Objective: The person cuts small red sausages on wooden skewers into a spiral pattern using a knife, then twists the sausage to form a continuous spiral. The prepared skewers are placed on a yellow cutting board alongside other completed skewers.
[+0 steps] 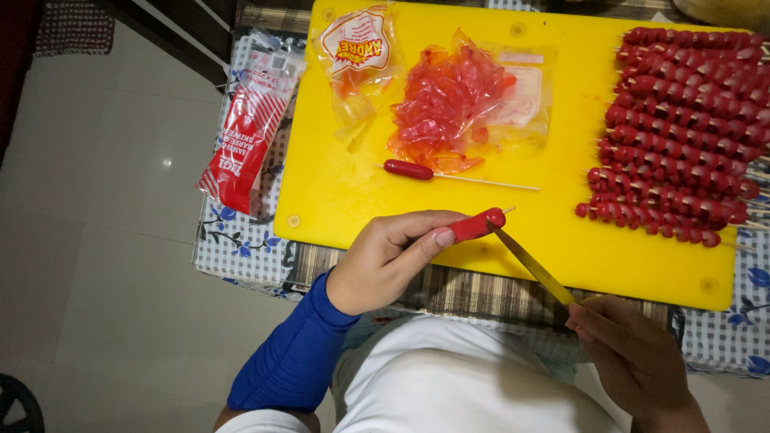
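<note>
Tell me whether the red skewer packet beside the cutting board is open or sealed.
Cannot tell. The skewer packet lies flat on the checked tablecloth left of the yellow cutting board; its crumpled ends show no clear opening.

A short red sausage [476,225] on a thin wooden skewer lies tilted over the yellow board's near edge, pinched at its lower end. A slim knife [531,265] slants beside it, its tip touching the sausage.
</note>
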The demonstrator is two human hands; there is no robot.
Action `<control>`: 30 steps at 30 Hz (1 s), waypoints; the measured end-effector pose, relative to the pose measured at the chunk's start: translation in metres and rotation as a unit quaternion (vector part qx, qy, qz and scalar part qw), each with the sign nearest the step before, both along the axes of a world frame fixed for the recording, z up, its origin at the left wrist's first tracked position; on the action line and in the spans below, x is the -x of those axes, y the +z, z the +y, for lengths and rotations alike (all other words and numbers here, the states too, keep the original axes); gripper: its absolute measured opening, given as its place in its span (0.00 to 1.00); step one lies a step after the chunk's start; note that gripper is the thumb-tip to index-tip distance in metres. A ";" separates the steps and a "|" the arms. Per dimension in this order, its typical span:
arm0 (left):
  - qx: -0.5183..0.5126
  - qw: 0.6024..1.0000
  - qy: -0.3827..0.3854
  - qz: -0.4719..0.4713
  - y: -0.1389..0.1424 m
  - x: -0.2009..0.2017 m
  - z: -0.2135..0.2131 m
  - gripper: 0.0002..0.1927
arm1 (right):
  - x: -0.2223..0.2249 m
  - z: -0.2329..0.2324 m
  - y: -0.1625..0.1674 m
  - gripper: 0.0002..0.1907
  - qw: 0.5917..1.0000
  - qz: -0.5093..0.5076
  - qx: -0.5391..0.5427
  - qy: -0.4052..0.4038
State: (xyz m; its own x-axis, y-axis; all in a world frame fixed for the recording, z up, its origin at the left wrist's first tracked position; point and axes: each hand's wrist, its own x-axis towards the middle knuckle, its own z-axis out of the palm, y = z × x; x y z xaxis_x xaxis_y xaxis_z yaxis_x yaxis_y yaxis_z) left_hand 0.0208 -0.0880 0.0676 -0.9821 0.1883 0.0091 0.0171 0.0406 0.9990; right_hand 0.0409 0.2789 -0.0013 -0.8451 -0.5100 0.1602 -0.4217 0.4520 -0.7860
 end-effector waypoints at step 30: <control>0.220 0.964 0.015 0.146 0.038 -0.002 0.009 0.16 | 0.007 -0.001 0.004 0.21 1.000 -0.001 0.011 0.001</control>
State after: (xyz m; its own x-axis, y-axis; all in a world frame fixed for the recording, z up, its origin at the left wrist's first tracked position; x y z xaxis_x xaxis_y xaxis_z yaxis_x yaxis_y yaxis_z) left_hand 0.0229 -0.0794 0.1051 -0.9551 0.2076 0.2112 0.2864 0.4651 0.8377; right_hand 0.0338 0.2777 0.0032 -0.8446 -0.5077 0.1698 -0.4214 0.4348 -0.7959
